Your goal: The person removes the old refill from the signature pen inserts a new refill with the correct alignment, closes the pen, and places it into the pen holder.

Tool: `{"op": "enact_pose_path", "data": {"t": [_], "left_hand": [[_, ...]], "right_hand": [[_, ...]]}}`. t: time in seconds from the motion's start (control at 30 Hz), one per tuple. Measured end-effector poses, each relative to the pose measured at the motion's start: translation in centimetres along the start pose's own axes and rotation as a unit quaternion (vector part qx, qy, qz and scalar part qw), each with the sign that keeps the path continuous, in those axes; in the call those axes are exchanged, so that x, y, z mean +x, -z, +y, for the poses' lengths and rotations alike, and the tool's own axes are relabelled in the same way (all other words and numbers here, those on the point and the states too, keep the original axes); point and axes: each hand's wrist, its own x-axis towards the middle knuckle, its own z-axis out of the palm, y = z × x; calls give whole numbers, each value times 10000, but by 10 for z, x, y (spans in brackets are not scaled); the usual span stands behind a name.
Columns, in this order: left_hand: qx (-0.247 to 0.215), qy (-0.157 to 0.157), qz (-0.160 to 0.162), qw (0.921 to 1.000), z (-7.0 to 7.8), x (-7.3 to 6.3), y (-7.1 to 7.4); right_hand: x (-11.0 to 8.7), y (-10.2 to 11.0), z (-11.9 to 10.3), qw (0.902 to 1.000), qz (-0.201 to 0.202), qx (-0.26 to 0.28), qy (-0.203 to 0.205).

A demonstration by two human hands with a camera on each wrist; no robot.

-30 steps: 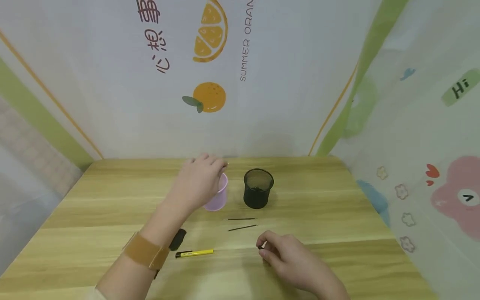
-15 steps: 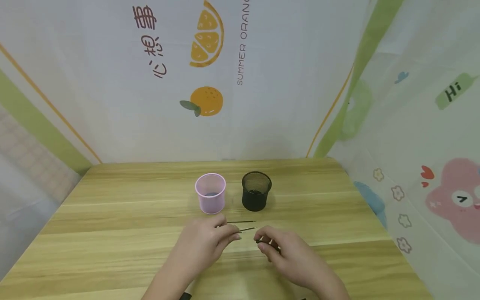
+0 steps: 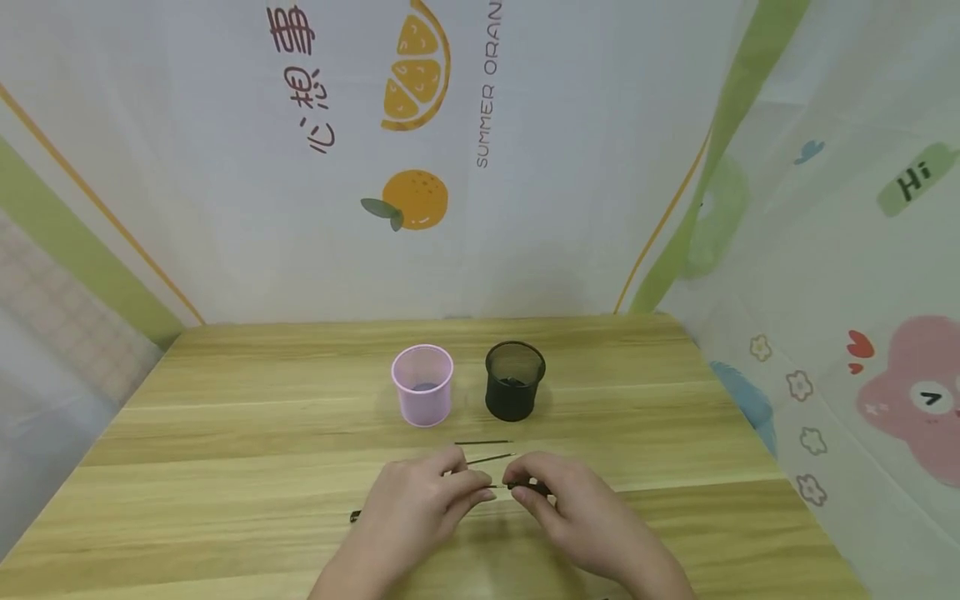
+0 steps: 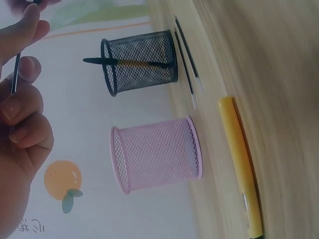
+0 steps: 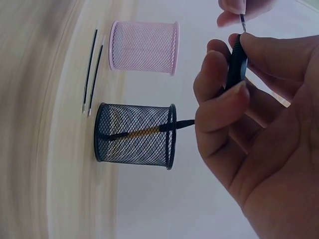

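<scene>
Left hand (image 3: 426,504) held a thin dark rod (image 4: 16,73), looking like a pen refill, in a narrow pinch between thumb and fingers, its pale tip pointing toward the right hand (image 3: 576,507). That right hand had its fingers curled round a short black barrel (image 5: 237,62), with the barrel's end facing the tip, so rod and barrel were roughly in line just above the wooden table (image 3: 225,433). Judging by this, the step in hand was joining the two: bringing the rod's tip to the barrel's mouth. The fingers hid much of the meeting place, and whether the tip was touching the barrel or just short of it could not be told for certain. The next move would probably call for steadying the barrel, centring the tip on its end and sliding the rod straight in with light pressure; a slant could make it catch on the rim. Beyond the hands lay a nearer spare rod (image 3: 489,458) and a farther spare rod (image 3: 482,442), apart from each other, in front of the pink mesh cup (image 3: 425,406) and black mesh cup (image 3: 511,402). A black-and-yellow pen (image 5: 144,132) leaned inside the black one, and a yellow stick (image 4: 239,164) lay near the left hand.
</scene>
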Motion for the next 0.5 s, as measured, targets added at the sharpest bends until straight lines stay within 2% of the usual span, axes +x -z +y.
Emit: {"op": "enact_pose_path", "data": {"t": [0.27, 0.5], "left_hand": [[97, -27, 51, 9999, 6, -4, -5], [234, 218, -337, 9989, 16, -9, -11]], "right_hand": [[0, -5, -5, 9998, -54, -20, 169], [-1, -15, -9, 9990, -54, -255, 351]]}}
